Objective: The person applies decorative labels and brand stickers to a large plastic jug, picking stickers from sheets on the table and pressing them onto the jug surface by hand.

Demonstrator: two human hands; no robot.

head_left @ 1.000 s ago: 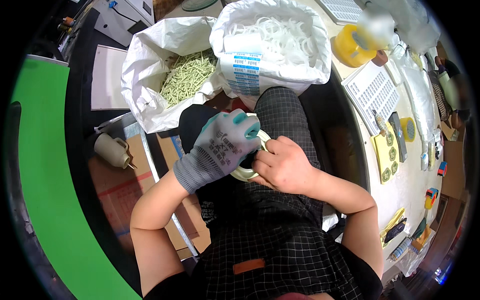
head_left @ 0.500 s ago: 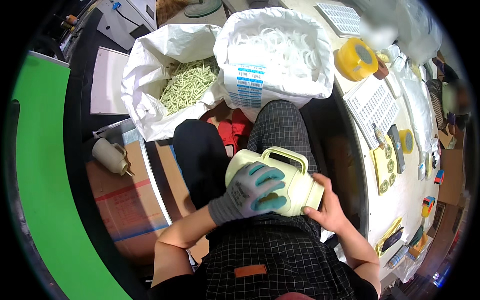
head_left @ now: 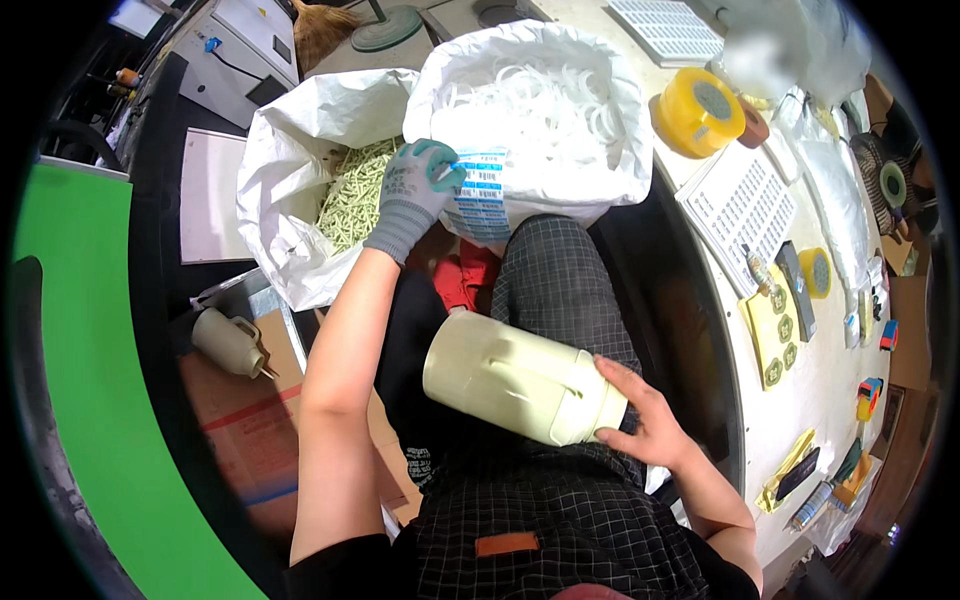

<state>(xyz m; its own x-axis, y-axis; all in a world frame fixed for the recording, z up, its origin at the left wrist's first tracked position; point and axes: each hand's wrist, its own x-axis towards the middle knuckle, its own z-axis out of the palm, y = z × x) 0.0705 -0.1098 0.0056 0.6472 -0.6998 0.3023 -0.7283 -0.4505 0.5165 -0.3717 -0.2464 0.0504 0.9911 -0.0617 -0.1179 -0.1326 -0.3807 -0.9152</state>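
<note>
Fingers curled, your left hand [head_left: 415,185] is at the label strip [head_left: 482,190] (pinching or not, I cannot tell) while your right hand [head_left: 652,418], spread around one end, holds the jug [head_left: 515,378] across your lap, label-picking seemingly underway, calling for a clean peel.

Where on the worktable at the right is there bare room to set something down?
The widest bare patch of the worktable lies between the yellow sheet above, the orange-and-blue object to its right and the dark flat object below. Farther up it is crowded with the big yellow tape roll, printed sheets and clear plastic.
</note>
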